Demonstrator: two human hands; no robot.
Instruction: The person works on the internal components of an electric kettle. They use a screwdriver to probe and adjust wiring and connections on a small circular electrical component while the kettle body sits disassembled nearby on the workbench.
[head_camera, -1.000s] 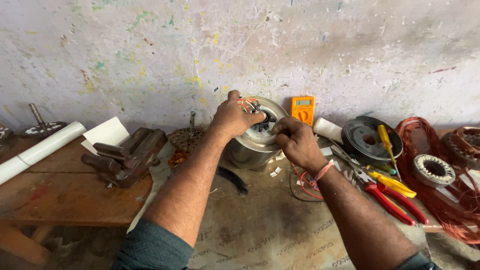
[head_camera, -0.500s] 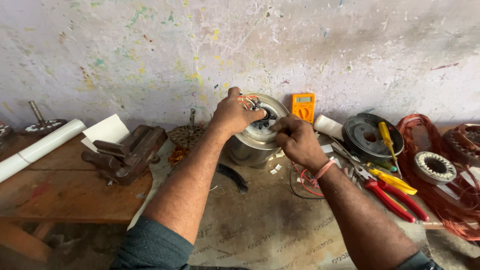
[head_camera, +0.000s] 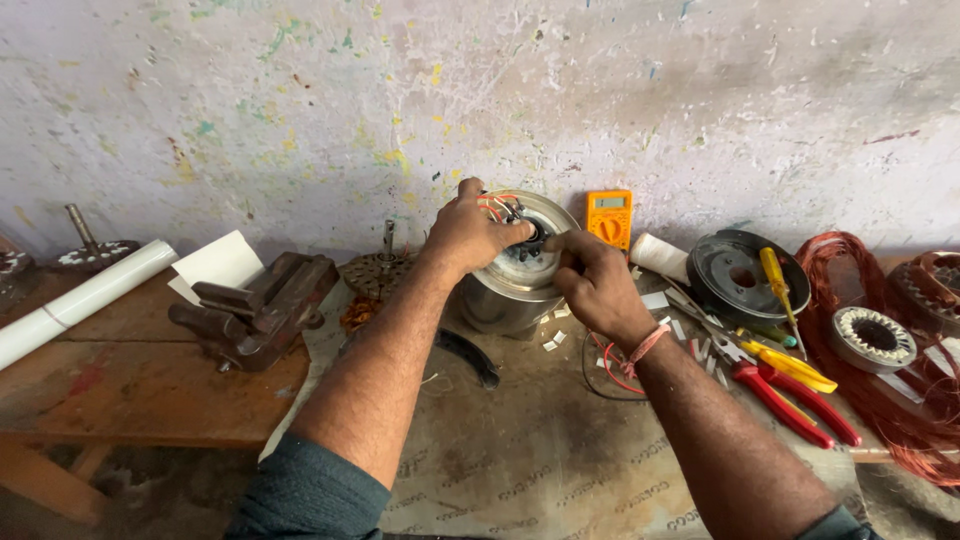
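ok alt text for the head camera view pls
Two bare hands, left hand and right hand, grip a round silver metal motor housing with coloured wires. An orange multimeter stands behind; red-handled pliers lie right, a rusty iron vise left.

My left hand (head_camera: 470, 235) and right hand (head_camera: 597, 285) crowd the motor housing (head_camera: 510, 290) near the bench's back edge. Left of it the vise (head_camera: 255, 315) blocks the way; right, red-handled pliers (head_camera: 790, 395), a yellow screwdriver (head_camera: 778, 275) and copper wire coils (head_camera: 905, 400) clutter the bench. The front edge between my arms lies open.
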